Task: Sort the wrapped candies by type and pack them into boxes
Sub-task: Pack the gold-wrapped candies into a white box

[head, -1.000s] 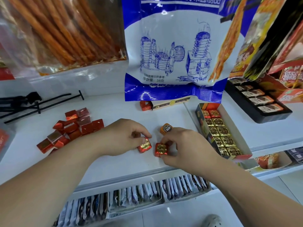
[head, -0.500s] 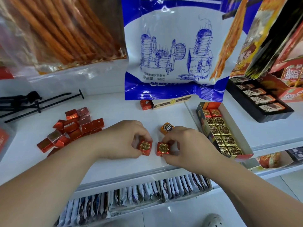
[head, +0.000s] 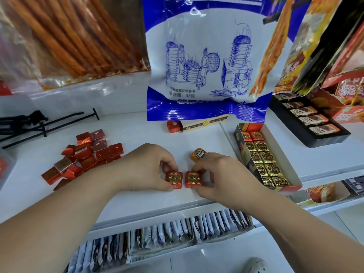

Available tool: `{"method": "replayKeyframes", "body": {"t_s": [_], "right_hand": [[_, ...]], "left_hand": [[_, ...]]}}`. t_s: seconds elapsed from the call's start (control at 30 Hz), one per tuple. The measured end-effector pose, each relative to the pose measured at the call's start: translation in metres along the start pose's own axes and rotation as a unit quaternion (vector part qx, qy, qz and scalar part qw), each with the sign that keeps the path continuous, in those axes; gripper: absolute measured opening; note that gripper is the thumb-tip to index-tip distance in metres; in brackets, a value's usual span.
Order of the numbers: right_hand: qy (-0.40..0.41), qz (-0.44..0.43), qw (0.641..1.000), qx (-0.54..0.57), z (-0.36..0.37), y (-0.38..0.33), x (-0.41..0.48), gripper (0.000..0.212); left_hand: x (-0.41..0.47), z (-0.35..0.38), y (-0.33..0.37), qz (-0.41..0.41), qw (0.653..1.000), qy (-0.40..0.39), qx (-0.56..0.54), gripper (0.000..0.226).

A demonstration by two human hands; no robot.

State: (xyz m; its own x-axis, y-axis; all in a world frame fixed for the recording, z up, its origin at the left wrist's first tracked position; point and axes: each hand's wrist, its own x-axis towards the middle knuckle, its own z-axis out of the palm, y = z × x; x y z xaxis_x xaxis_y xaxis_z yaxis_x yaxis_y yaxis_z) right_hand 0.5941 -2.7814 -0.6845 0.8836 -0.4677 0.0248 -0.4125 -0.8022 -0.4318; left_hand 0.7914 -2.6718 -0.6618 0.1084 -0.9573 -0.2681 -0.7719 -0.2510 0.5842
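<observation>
I have two red foil candies side by side, labels up, on the white shelf (head: 137, 133) near its front edge. The left red candy (head: 174, 179) is pinched between the thumb and fingers of my left hand (head: 145, 170), and the right red candy (head: 193, 179) is pinched the same way by my right hand (head: 222, 178). They stand just apart, not quite touching.

The foil looks slick and I grip only the side faces. Squeezing too hard could dent a wrapper or make a cube squirt out. This close to the lip, it could drop onto the sachets (head: 167, 231) racked below, or to the floor.

Just behind my right knuckles sits the orange candy (head: 198, 154), a different type. A careless lift could knock it or sweep it into the wrong lot.

The box (head: 281, 148) on my right looks full, with gold candies (head: 264, 160) in pairs and two red ones at its far end. Forcing mine in could crush a row or mix the types further.

The red pile (head: 88, 154) lies well apart to the left, and my forearm could drag through it.
</observation>
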Motion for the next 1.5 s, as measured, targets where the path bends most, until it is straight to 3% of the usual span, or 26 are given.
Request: {"method": "replayKeyframes", "body": {"t_s": [0.17, 0.33, 0.6, 0.8, 0.97, 1.17, 1.5], "right_hand": [[0.007, -0.006, 1.000, -0.028, -0.008, -0.003, -0.003, 0.033], [0.116, 0.017, 0.992, -0.039, -0.049, 0.013, -0.020, 0.035], [0.249, 0.163, 0.954, -0.034, -0.082, 0.085, -0.063, 0.036], [0.236, 0.198, 0.951, -0.009, -0.076, 0.105, -0.065, 0.035], [0.234, 0.209, 0.950, 0.016, -0.078, 0.113, -0.057, 0.036], [0.226, 0.212, 0.951, 0.017, -0.076, 0.119, -0.036, 0.033], [0.201, 0.225, 0.952, -0.048, -0.069, 0.127, -0.003, 0.025]], "left_hand": [[0.002, 0.000, 0.005, -0.006, 1.000, 0.018, 0.000, 0.028], [0.004, -0.006, 0.020, -0.043, 0.992, 0.119, -0.022, 0.026], [0.028, 0.014, 0.083, -0.032, 0.969, 0.233, -0.070, 0.026], [0.091, 0.033, 0.129, -0.007, 0.970, 0.239, -0.044, 0.020], [0.143, 0.038, 0.142, -0.022, 0.974, 0.224, 0.038, 0.039], [0.152, 0.044, 0.147, -0.028, 0.973, 0.211, 0.092, 0.025], [0.152, 0.050, 0.129, -0.033, 0.971, 0.234, -0.020, 0.058]]}}
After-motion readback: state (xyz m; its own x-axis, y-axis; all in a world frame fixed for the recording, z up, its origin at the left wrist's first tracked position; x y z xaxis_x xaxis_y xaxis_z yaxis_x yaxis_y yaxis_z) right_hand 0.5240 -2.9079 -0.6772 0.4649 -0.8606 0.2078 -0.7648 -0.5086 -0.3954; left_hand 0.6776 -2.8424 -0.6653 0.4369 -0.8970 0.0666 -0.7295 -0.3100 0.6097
